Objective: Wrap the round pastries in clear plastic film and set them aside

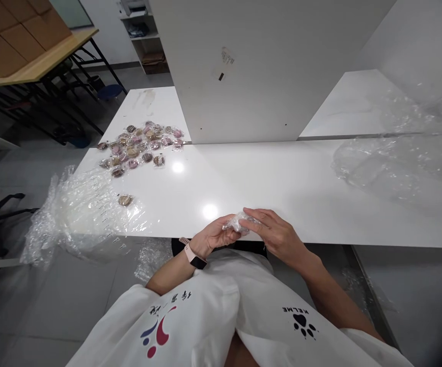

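Close to my body, at the table's front edge, my left hand (218, 233) is closed on a small bundle of clear plastic wrap (239, 222). The fingers of my right hand (280, 235) press on the same bundle from the other side. Whatever lies inside the wrap cannot be made out. To the left, one brown round piece in clear wrapping (125, 200) lies by itself. Beyond it is a spread of several small round pieces (132, 152) in clear wrappers, in pink, tan and brown.
Clear plastic sheets (87, 209) hang over the white table's left front corner. More loose clear film (396, 160) covers part of the right side. A tall white panel (251, 71) stands at the table's back. Cardboard boxes (18, 38) sit on a wooden table (58, 53) further left.
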Tool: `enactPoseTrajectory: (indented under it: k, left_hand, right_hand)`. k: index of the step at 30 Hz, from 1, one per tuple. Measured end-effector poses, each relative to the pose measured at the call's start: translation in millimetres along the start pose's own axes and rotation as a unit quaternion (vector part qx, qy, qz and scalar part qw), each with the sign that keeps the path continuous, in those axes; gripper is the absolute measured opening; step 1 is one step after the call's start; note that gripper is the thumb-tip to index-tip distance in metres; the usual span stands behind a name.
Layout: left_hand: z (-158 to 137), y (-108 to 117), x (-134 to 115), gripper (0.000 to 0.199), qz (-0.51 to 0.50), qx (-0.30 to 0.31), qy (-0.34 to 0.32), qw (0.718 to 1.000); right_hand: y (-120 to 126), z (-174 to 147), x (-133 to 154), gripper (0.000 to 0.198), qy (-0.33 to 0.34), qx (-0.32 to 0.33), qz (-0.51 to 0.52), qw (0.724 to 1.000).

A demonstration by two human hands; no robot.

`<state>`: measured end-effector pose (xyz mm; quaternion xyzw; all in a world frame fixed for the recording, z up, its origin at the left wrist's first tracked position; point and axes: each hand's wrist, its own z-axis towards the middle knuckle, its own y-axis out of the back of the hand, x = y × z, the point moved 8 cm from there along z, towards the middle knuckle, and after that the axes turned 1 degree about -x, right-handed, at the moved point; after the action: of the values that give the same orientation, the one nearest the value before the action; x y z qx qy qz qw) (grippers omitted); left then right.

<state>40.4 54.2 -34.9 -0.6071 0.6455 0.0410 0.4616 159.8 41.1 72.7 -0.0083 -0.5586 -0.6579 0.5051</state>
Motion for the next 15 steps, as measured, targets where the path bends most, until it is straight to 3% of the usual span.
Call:
enactPoseTrajectory:
  k: [2,4,5,6,7,9,10,12,13,15]
  left_hand:
    - [-6.2,-8.0,3.4,0.051,0.063,0.013,0.010,0.998]
    - [-15.3,3.2,-2.4,0.052,0.183,-0.071,-0.057,0.979]
    - [-23.5,15.3,-10.6,0.047,0.258,-0.157,-0.120,0.946]
    - [-35.7,27.1,-20.4,0.038,0.331,-0.254,-0.191,0.889]
    - [-49.5,35.3,-28.4,0.030,0.394,-0.341,-0.256,0.814]
    - [-68.8,40.3,-33.6,0.021,0.492,-0.446,-0.342,0.666]
    - [-70.9,39.8,-32.4,0.021,0.530,-0.463,-0.360,0.613]
    - [-65.5,37.5,-28.9,0.020,0.593,-0.462,-0.362,0.552]
    - [-61.7,36.3,-27.8,0.021,0.614,-0.458,-0.354,0.537]
    - [-57.6,33.6,-27.8,0.021,0.635,-0.453,-0.344,0.523]
  right_hand:
    - [3.9,-4.7,-25.2,0.037,-0.048,0.012,0.062,0.997]
    - [15.8,-12.6,-71.2,0.027,-0.159,-0.015,0.101,0.982]
    - [28.7,-17.8,-101.1,0.026,-0.229,-0.058,0.101,0.966]
    - [47.0,-23.3,-132.6,0.027,-0.295,-0.118,0.083,0.944]
    - [70.1,-28.1,-163.4,0.027,-0.349,-0.192,0.048,0.916]
    - [123.5,-28.4,-214.4,0.022,-0.393,-0.351,-0.061,0.848]
    - [148.9,-23.6,-234.2,0.017,-0.398,-0.419,-0.135,0.805]
    - [182.8,0.3,-273.7,0.013,-0.405,-0.476,-0.234,0.745]
    - [192.6,18.1,-291.7,0.013,-0.399,-0.477,-0.265,0.737]
    - [197.4,63.1,-317.2,0.019,-0.351,-0.422,-0.348,0.760]
